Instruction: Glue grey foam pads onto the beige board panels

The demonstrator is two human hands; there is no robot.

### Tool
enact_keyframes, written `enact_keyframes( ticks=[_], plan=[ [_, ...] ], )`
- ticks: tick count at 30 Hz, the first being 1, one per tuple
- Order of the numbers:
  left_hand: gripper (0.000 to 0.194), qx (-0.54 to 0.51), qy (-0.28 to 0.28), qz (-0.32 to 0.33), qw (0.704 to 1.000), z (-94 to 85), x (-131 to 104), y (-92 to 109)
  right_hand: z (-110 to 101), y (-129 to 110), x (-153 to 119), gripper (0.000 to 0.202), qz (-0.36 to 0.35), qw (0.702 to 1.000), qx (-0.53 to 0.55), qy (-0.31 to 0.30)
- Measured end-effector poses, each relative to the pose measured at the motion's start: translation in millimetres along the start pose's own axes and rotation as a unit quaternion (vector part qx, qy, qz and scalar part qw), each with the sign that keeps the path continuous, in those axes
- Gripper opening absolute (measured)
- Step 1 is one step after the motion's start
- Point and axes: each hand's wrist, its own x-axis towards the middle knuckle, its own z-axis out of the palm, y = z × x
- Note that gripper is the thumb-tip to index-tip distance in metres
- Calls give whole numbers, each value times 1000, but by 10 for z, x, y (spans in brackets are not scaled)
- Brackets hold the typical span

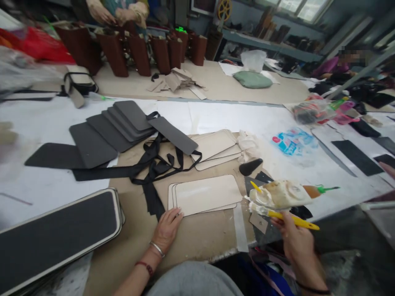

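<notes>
My left hand (169, 226) rests with its fingers stretched out on the lower left corner of a small stack of cream rounded panels (208, 193). A yellow-handled brush (304, 223) is in my right hand (294, 236), fingers wrapped round the handle. The brush head is over or beside a glue-smeared container (277, 195); where the bristles end I cannot make out. A second yellow stick (255, 187) leans in the white glue. Behind the stack lie more cream panels (216, 146), partly under a dark grey panel (174, 133) and tangled black straps (154, 160).
Fanned dark grey panels (95, 142) lie at left, above a pile of long black panels with cream edges (58, 234). Across the table, a co-worker's hands (114, 14) are above several brown bags (138, 53). An orange bottle with a green nozzle (314, 190) lies right.
</notes>
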Motion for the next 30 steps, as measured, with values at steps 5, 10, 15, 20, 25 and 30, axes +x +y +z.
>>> enact_keyframes(
  ticks=[5, 10, 15, 20, 25, 30],
  plan=[
    [35, 12, 3, -17, 1000, 13, -25, 28, 1259, 13, -734, 38, -51, 956, -69, -282],
    [33, 8, -2, -17, 1000, -6, 3, 33, 2009, 161, -1102, 41, -34, 938, -45, -342],
    [32, 1, -3, -19, 1000, -22, 3, 24, 1913, 247, -766, 44, -45, 952, -81, -291],
    [38, -1, -4, -14, 1000, -15, -5, 20, 1401, 192, 5, 43, -134, 950, -222, -172],
    [42, 10, -4, -6, 1000, -14, 9, 20, 1200, 115, 375, 40, -280, 891, -343, -100],
    [42, 7, 3, 1, 1000, -33, 28, 19, 1297, 63, 213, 28, -410, 824, -367, -136]
  ],
)
